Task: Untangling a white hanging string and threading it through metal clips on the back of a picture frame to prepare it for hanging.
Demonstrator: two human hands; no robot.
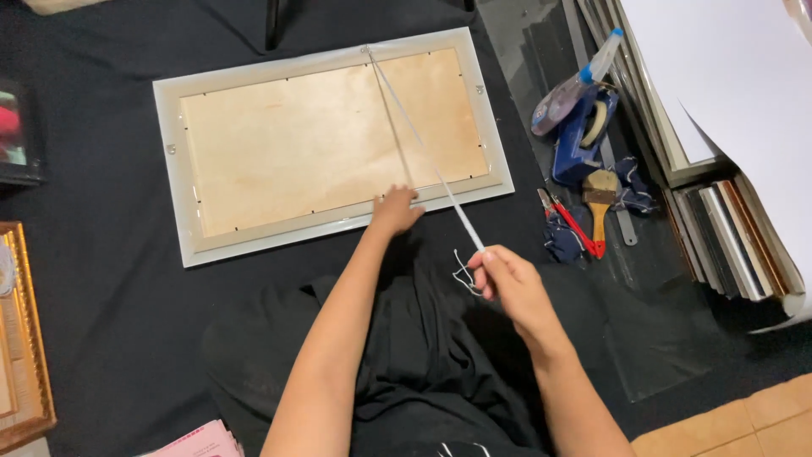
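A white-rimmed picture frame [331,145] lies face down on black cloth [110,296], its pale plywood back up, long axis running left to right. The left hand [394,208] presses its near rim, fingers spread. The right hand [506,275] pinches a taut white cord [423,144] running diagonally from the far rim. A tape dispenser [584,127], brush [601,199] and red-handled pliers [575,224] lie to the right.

Bare cloth [110,279] left of frame [334,140]; tools [584,169] crowd right.

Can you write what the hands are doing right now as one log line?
left hand: pressing near edge of white picture frame | right hand: grip pinching white cord, pulled taut from frame's far edge | frame: face down
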